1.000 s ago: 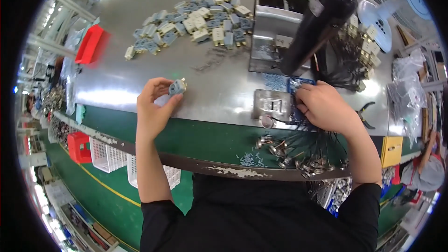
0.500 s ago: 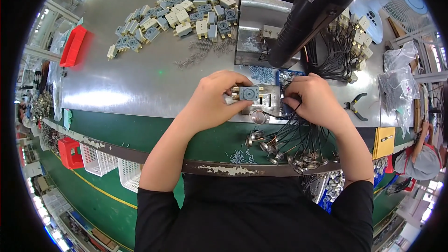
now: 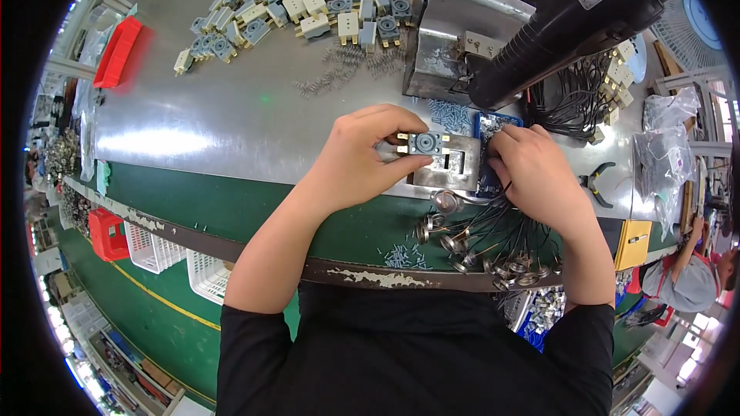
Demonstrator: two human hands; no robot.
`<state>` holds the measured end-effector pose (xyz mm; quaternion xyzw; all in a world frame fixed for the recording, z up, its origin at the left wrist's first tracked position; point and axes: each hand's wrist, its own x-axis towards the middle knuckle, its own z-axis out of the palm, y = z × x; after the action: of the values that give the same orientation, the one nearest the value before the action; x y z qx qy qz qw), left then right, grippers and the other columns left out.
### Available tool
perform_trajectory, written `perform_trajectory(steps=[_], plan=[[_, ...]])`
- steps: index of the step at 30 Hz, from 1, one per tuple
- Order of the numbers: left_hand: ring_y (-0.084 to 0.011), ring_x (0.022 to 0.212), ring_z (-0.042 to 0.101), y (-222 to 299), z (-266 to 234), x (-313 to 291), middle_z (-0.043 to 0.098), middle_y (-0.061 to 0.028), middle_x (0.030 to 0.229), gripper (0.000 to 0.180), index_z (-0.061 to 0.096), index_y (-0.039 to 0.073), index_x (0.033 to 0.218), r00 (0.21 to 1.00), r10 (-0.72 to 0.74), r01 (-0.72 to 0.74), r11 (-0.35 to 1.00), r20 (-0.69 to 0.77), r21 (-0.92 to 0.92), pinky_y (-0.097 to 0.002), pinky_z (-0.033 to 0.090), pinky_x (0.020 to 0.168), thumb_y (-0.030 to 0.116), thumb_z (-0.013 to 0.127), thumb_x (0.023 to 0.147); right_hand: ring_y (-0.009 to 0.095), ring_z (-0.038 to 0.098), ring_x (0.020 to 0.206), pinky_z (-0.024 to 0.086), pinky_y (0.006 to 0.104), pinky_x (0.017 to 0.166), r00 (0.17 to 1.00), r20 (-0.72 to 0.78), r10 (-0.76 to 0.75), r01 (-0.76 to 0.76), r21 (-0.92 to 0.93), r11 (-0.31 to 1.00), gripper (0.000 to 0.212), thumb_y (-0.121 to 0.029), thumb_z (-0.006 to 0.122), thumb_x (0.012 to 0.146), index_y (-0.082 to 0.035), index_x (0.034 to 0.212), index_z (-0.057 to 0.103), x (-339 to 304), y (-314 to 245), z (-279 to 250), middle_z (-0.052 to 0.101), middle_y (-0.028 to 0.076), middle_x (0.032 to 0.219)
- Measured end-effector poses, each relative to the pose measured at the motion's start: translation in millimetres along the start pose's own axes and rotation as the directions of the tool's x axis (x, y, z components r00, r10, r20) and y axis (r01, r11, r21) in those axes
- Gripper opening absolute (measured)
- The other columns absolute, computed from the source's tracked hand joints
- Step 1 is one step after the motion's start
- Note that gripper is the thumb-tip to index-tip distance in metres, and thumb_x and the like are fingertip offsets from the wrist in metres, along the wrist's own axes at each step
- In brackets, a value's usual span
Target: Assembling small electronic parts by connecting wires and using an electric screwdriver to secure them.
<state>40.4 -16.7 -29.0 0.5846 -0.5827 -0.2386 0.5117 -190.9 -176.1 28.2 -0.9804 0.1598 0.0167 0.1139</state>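
Between thumb and fingers, my left hand (image 3: pixel 366 156) grips a small grey electrical component (image 3: pixel 425 143) with brass prongs at its sides. It is held over the left edge of a metal fixture plate (image 3: pixel 462 176) with slots in it. My right hand (image 3: pixel 536 173) dips its curled fingertips into a blue tray (image 3: pixel 487 185) of small metal parts; whatever they pinch is hidden. Black wires with round metal sensor heads (image 3: pixel 455 243) run out below that hand over the table's front edge. Blue screws (image 3: pixel 449 115) lie behind the fixture.
Many grey and cream components (image 3: pixel 316 4) are heaped at the back, with loose springs (image 3: pixel 339 69) before them. A black electric screwdriver (image 3: pixel 532 38) leans over a metal stand (image 3: pixel 447 23). Pliers (image 3: pixel 598 185) lie right, past my right hand. More screws (image 3: pixel 405 256) sit near the front edge.
The view has shifted slightly. My left hand has lifted the grey component a little, still gripping it. My right fingers have reached lower into the blue tray.
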Motion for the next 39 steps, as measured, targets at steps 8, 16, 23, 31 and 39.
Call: perform_trajectory(steps=[8, 16, 23, 31, 39], plan=[[-0.0271, 0.099, 0.073, 7.2, 11.9, 4.9, 0.079, -0.0072, 0.102, 0.033, 0.079, 0.006, 0.098, 0.969, 0.248, -0.245, 0.961, -0.006, 0.128, -0.0385, 0.059, 0.086, 0.007, 0.094, 0.069, 0.041, 0.065, 0.086, 0.052, 0.0474, 0.076, 0.989, -0.150, 0.013, 0.028, 0.268, 0.963, 0.014, -0.003, 0.074, 0.090, 0.000, 0.093, 0.061, -8.8, 6.9, -11.8, 0.066, 0.017, 0.088], [-0.0281, 0.106, 0.072, 6.2, 23.6, 9.1, 0.080, -0.0056, 0.106, 0.027, 0.080, 0.008, 0.093, 0.965, 0.251, -0.260, 0.955, 0.077, 0.142, -0.0396, 0.058, 0.089, 0.007, 0.093, 0.069, 0.036, 0.069, 0.079, 0.054, 0.0432, 0.071, 0.957, -0.289, 0.023, 0.072, 0.313, 0.947, 0.021, -0.002, 0.081, 0.082, -0.001, 0.100, 0.070, -12.9, 12.8, -7.3, 0.070, 0.015, 0.088], [-0.0280, 0.104, 0.072, 8.0, 22.0, 9.2, 0.078, -0.0036, 0.109, 0.025, 0.081, 0.011, 0.097, 0.932, 0.347, -0.362, 0.887, 0.106, 0.286, -0.0394, 0.060, 0.084, 0.007, 0.087, 0.073, 0.029, 0.069, 0.071, 0.053, 0.0402, 0.064, 0.930, -0.355, -0.095, 0.205, 0.286, 0.936, 0.016, -0.004, 0.084, 0.078, -0.003, 0.091, 0.076, -14.4, 21.0, -6.5, 0.070, 0.009, 0.079], [-0.0298, 0.098, 0.073, 18.1, 11.9, 28.4, 0.077, -0.0063, 0.111, 0.035, 0.080, 0.010, 0.107, 0.940, 0.327, -0.340, 0.915, 0.095, 0.219, -0.0419, 0.060, 0.081, 0.003, 0.081, 0.072, 0.030, 0.070, 0.075, 0.055, 0.0414, 0.066, 0.933, -0.327, -0.154, 0.247, 0.265, 0.932, 0.015, -0.007, 0.082, 0.079, -0.007, 0.093, 0.076, -17.9, 19.9, -15.4, 0.070, 0.008, 0.082], [-0.0284, 0.081, 0.074, 39.0, 22.1, 77.0, 0.071, -0.0060, 0.081, 0.009, 0.066, 0.007, 0.090, 0.810, 0.186, -0.532, 0.631, 0.556, 0.564, -0.0399, 0.058, 0.069, 0.009, 0.069, 0.082, 0.030, 0.073, 0.087, 0.059, 0.0405, 0.075, 0.909, -0.370, -0.193, 0.335, 0.370, 0.867, 0.022, 0.005, 0.075, 0.072, -0.001, 0.094, 0.075, -24.4, 11.8, -22.5, 0.072, 0.011, 0.091]])
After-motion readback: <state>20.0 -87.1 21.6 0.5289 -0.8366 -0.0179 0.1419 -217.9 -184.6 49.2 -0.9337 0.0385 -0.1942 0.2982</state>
